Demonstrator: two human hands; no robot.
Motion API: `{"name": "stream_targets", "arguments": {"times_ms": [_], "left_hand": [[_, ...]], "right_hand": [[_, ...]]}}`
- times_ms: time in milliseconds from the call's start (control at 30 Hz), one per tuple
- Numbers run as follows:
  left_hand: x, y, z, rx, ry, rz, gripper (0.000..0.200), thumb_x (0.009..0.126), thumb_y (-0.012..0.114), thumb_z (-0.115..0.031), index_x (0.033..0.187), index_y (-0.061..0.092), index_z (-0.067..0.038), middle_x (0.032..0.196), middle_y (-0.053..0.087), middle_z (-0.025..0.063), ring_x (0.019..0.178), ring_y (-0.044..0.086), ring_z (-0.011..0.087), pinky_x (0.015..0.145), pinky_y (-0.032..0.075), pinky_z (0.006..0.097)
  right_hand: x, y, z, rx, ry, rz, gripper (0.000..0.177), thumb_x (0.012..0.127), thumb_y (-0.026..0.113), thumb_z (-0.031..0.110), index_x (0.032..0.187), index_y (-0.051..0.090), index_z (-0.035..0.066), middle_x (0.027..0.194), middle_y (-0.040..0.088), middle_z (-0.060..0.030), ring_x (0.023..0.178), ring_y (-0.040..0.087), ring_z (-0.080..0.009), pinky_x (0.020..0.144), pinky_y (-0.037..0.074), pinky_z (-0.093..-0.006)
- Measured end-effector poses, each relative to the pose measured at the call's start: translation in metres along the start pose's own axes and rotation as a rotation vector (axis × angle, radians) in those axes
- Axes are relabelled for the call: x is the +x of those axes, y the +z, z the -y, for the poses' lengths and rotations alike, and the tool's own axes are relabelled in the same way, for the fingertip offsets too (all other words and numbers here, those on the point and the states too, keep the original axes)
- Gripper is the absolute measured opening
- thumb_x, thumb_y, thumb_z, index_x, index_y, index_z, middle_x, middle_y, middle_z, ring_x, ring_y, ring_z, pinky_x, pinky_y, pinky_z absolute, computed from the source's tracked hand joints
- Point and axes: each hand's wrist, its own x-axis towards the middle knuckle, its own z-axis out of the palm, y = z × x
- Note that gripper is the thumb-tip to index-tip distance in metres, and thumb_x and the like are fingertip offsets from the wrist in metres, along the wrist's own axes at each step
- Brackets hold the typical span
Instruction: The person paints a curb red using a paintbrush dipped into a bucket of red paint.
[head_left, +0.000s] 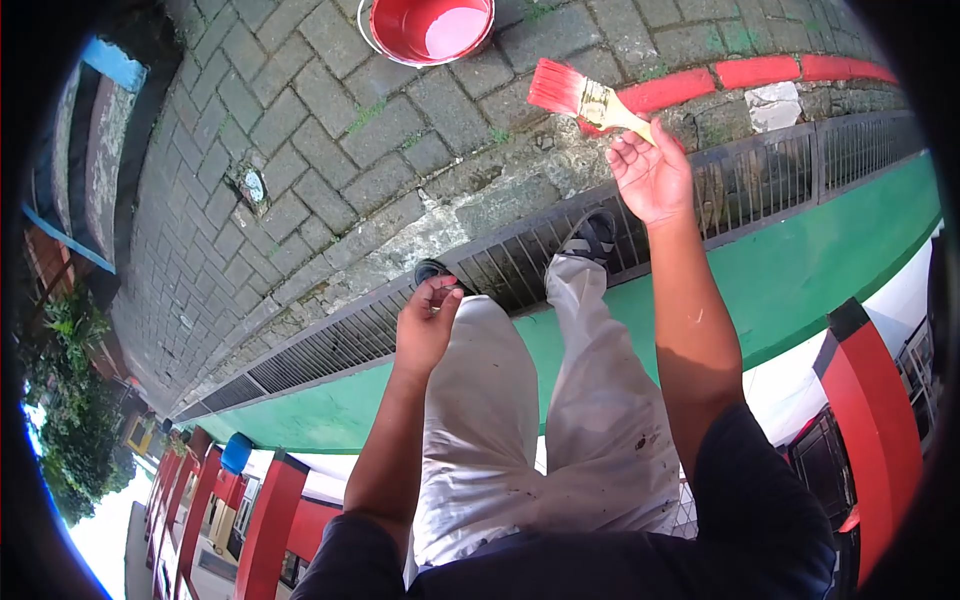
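Note:
My right hand (pixel 655 178) is closed on the pale yellow handle of a wide paintbrush (pixel 594 104), thumb against the handle. Wet-looking red paint covers the bristles, which point left, and the metal band is smeared. The brush is held in front of the curb, near its red-painted stretch (pixel 676 90). My left hand (pixel 428 322) hangs in front of my left knee with its fingers loosely curled and the thumb close to them; a red smear shows on a fingertip. I see nothing held in it. A red bucket (pixel 385 38) with pinkish-red paint inside stands on the paving, cut by the top edge.
Beneath my feet runs a metal drain grate (pixel 500 270) along the curb. Grey herringbone paving (pixel 280 120) spreads beyond it. Behind the grate lies a green painted strip (pixel 790 265). Red posts (pixel 875 430) stand at the right and lower left; plants (pixel 75 345) are far left.

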Motion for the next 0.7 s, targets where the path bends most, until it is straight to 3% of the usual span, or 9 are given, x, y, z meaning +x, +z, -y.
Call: {"name": "stream_targets", "arguments": {"times_ms": [133,167,267,300,433,567,667,700], "left_hand": [[0.004,0.023,0.05,0.106,-0.064,0.068,0.031,0.093,0.071,-0.026,0.116,0.067,-0.006,0.099,0.073,0.0104,0.09,0.07,0.0186,0.079,0.054,0.0316],[0.005,0.03,0.062,0.16,-0.1,0.103,0.034,0.091,0.072,-0.029,0.117,0.067,-0.007,0.102,0.073,0.0114,0.095,0.07,0.0228,0.083,0.054,0.034],[-0.004,0.038,0.102,0.405,-0.017,0.196,0.036,0.092,0.069,-0.027,0.121,0.065,-0.006,0.109,0.071,0.0128,0.102,0.069,0.0254,0.089,0.052,0.0349],[-0.01,0.039,0.106,0.34,-0.034,0.193,0.035,0.089,0.072,-0.03,0.116,0.067,-0.009,0.109,0.071,0.0128,0.103,0.068,0.0281,0.088,0.053,0.039],[-0.034,0.049,0.118,0.122,-0.047,0.188,0.035,0.088,0.073,-0.031,0.114,0.066,-0.009,0.108,0.071,0.0126,0.1,0.069,0.0281,0.086,0.054,0.0386],[-0.023,0.072,0.133,0.217,-0.098,0.43,0.035,0.089,0.073,-0.027,0.119,0.064,-0.011,0.107,0.071,0.0117,0.097,0.069,0.0276,0.084,0.054,0.0389],[-0.016,0.078,0.142,0.3,0.055,0.41,0.037,0.087,0.074,-0.029,0.118,0.065,-0.011,0.104,0.071,0.0112,0.095,0.069,0.0295,0.082,0.054,0.041],[-0.015,0.077,0.144,0.295,0.044,0.414,0.036,0.087,0.074,-0.029,0.117,0.065,-0.012,0.103,0.071,0.0111,0.095,0.069,0.0299,0.082,0.054,0.0415]], "right_hand": [[0.007,-0.073,-0.05,-0.249,0.006,-0.148,0.028,0.098,0.062,0.027,0.116,0.063,0.005,0.094,0.071,-0.0124,0.09,0.07,-0.0248,0.084,0.057,-0.0404],[0.013,-0.088,-0.069,-0.314,0.007,-0.176,0.028,0.098,0.062,0.026,0.117,0.063,0.004,0.094,0.071,-0.0127,0.09,0.07,-0.0249,0.085,0.057,-0.0405],[0.028,-0.118,-0.122,-0.502,-0.018,-0.271,0.029,0.097,0.065,0.021,0.119,0.061,0.003,0.095,0.07,-0.015,0.091,0.07,-0.0259,0.082,0.058,-0.0396],[0.034,-0.124,-0.138,-0.554,-0.03,-0.307,0.028,0.096,0.066,0.02,0.118,0.063,0.002,0.095,0.07,-0.0145,0.089,0.071,-0.0246,0.079,0.059,-0.0375],[0.066,-0.141,-0.185,-0.77,-0.16,-0.41,0.023,0.092,0.071,0.016,0.109,0.069,0.0,0.09,0.072,-0.0123,0.079,0.071,-0.0194,0.069,0.058,-0.0296],[0.088,-0.161,-0.167,-1.009,-0.404,-0.487,0.019,0.09,0.074,0.019,0.1,0.073,0.002,0.08,0.074,-0.0073,0.072,0.07,-0.0137,0.065,0.054,-0.0258],[0.077,-0.148,-0.152,-1.571,-0.807,-0.49,0.021,0.088,0.074,0.023,0.103,0.074,0.008,0.081,0.075,-0.0085,0.071,0.072,-0.0188,0.065,0.054,-0.0304],[0.072,-0.137,-0.156,-1.769,-0.922,-0.421,0.019,0.086,0.073,0.024,0.1,0.073,0.011,0.084,0.073,-0.0097,0.072,0.071,-0.028,0.065,0.055,-0.0376]]}}
